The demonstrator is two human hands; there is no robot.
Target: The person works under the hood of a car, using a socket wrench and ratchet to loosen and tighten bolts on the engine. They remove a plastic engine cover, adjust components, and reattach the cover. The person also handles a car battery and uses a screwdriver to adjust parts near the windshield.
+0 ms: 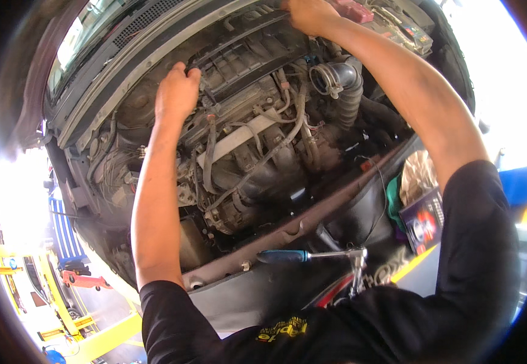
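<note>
A ribbed black plastic engine cover (248,57) lies over the top of the engine, toward the far side of the bay. At its left end my left hand (178,92) is closed, fingers curled on the edge. My right hand (313,16) reaches to its far right corner and is closed there, fingertips partly hidden. Below the cover are the dusty engine (263,158), hoses and wiring. Just right of the cover, an open-ended intake hose (348,100) carries a metal clamp at its mouth.
A ratchet (283,256) with a blue handle and a downward extension rests at the car's front edge, close to my chest. A battery (418,39) sits far right. A printed box (422,221) and brown paper (418,173) lie near my right arm; yellow lift parts (109,341) stand lower left.
</note>
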